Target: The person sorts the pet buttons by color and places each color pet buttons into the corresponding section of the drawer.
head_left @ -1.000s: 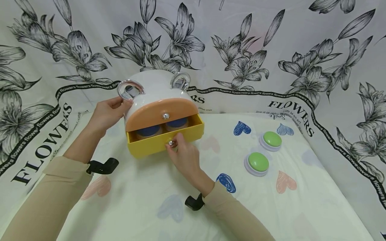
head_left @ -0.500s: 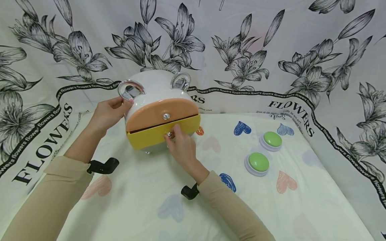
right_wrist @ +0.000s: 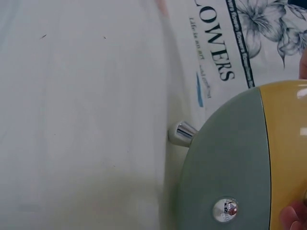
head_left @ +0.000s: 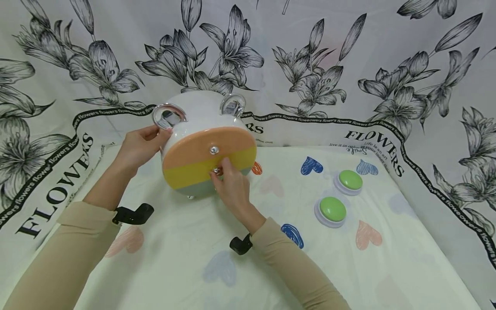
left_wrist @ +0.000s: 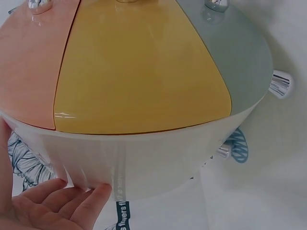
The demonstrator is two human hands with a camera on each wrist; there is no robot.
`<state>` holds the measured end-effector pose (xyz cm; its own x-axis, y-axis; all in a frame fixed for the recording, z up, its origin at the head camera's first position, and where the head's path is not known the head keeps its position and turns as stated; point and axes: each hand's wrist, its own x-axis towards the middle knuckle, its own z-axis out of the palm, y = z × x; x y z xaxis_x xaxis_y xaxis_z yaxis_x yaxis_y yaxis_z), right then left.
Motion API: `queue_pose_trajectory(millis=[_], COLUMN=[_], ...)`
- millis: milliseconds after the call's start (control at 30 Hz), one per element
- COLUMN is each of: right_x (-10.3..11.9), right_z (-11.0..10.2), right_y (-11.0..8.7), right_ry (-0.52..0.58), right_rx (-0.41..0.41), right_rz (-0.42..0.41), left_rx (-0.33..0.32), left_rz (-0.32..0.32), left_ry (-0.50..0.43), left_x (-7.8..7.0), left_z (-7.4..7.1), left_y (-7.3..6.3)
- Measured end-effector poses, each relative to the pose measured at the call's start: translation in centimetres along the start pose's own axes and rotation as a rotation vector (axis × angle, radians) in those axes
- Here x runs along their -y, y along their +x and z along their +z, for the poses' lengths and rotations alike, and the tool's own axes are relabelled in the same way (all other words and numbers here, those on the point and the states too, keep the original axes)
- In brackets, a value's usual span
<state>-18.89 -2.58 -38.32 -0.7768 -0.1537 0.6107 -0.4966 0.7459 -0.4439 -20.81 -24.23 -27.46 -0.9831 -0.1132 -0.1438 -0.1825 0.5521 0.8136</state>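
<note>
A rounded white drawer box [head_left: 201, 106] stands on the cloth, with an orange drawer [head_left: 186, 156], a yellow drawer [head_left: 187, 174] and a green drawer [head_left: 195, 189] stacked in its front. My right hand [head_left: 235, 189] pinches the silver knob [head_left: 215, 171] of the yellow drawer, which lies flush with the front. At the box's left side, below a silver ring [head_left: 169, 115], my left hand [head_left: 140, 148] rests with its fingers against the shell. The left wrist view shows those fingertips [left_wrist: 98, 194] touching the white side. What is inside the drawers is hidden.
Two green push buttons [head_left: 332, 209] with pale bases sit on the right of the heart-printed cloth [head_left: 271, 275]. A flower-printed curtain [head_left: 294, 77] hangs behind the box. Short silver feet [right_wrist: 182, 134] stick out under the box.
The yellow drawer was pulled out with blue-topped round things inside; my right hand has pushed it in until flush. My left hand has stayed at the box's side.
</note>
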Motion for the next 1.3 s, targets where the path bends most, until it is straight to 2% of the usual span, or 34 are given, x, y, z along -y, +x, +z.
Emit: queue_pose_trajectory(millis=[233, 333, 500, 767, 867, 1033, 1300], right_x=[-0.3, -0.6, -1.6, -2.7, -2.8, -2.5, -1.7], right_z=[0.2, 0.3, 0.8, 1.9, 2.5, 3.1, 3.9], right_y=[-0.5, -1.0, -2.2, -3.5, -3.8, -4.0, -3.7], right_ry=[0.009, 0.016, -0.005, -0.031, -0.031, -0.058, -0.102], right_rx=[0.013, 0.035, 0.12, 0.249, 0.238, 0.156, 0.103], right_rz=[-0.006, 0.027, 0.127, 0.17, 0.148, 0.124, 0.215], left_rx=[-0.005, -0.009, -0.013, -0.011, -0.011, -0.013, -0.007], left_rz=[-0.008, -0.009, -0.013, -0.003, -0.003, -0.004, -0.006], left_ry=[-0.008, -0.011, -0.012, -0.016, -0.015, -0.014, -0.012], left_x=[0.2, 0.3, 0.4, 0.4, 0.3, 0.3, 0.2], left_z=[0.0, 0.0, -0.1, 0.0, 0.0, 0.1, 0.1], left_y=[0.0, 0.0, 0.0, -0.1, -0.1, 0.0, 0.2])
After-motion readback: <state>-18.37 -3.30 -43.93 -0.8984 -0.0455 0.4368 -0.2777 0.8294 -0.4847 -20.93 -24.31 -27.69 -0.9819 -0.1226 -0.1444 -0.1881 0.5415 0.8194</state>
